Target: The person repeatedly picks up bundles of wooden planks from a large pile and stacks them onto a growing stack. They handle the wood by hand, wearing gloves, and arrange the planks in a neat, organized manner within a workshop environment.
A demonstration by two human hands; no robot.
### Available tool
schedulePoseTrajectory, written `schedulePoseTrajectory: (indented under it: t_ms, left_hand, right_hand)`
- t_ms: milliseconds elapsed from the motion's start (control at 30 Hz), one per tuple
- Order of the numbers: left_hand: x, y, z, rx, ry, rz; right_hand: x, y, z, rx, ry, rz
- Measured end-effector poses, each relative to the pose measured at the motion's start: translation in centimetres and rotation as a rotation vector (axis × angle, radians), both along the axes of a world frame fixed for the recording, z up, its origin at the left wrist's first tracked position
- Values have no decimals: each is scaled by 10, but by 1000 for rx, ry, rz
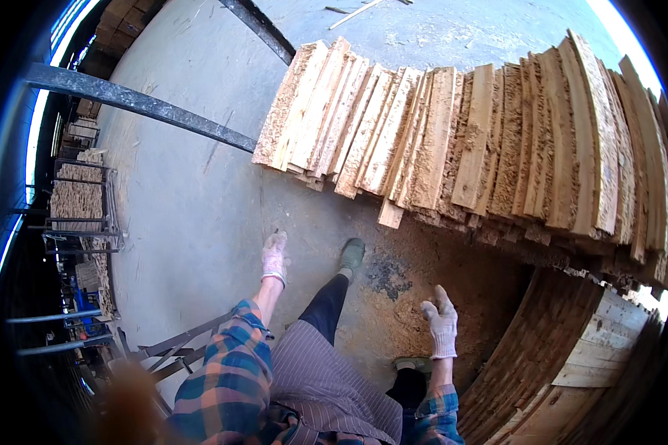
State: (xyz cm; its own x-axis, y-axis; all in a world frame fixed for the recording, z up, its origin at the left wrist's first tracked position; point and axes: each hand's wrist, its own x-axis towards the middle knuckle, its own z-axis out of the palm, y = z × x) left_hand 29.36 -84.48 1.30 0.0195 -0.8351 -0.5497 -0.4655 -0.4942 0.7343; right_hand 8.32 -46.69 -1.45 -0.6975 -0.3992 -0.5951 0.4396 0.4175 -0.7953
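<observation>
My left hand (275,258), in a pale work glove, is held out over the concrete floor with nothing in it, its fingers loosely extended. On the other side, my right hand (441,324) wears a similar glove and is empty, thumb and fingers apart. Ahead and to the right of both hands stands a long row of rough wooden slats (430,141), packed on edge. One slat (390,213) sticks out lower than its neighbours. Neither hand touches the wood.
Dark metal bars (145,104) reach in from the upper left. A stack of boards (549,326) rises at the lower right. Sawdust (401,319) covers the floor near my feet. Metal framing (182,347) stands beside my left arm, and racked wood (78,196) lies far left.
</observation>
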Motion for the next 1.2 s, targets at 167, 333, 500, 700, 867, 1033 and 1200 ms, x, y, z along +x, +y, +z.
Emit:
schedulePoseTrajectory:
  t_ms: [167, 333, 500, 700, 867, 1033, 1200]
  left_hand:
    - [-10, -174, -17, -11, 235, 204]
    - [-74, -258, -27, -119, 136, 91]
    - [-120, -255, -36, -242, 349, 149]
    - [-105, -229, -34, -36, 372, 19]
    - [-214, -250, -14, -79, 288, -502]
    - [-204, -218, -16, -81, 379, -426]
    - [-123, -123, 0, 252, 611, -52]
  right_hand:
    - [-8, -248, -29, -13, 46, 393]
    - [-49, -456, -11, 59, 289, 607]
    - [-31, -572, -9, 143, 656, 789]
    - [-48, -537, -12, -461, -220, 180]
    - [-96, -529, -72, -410, 207, -9]
    - [-82, -507, -65, -92, 198, 135]
    - [-52, -405, 14, -238, -97, 388]
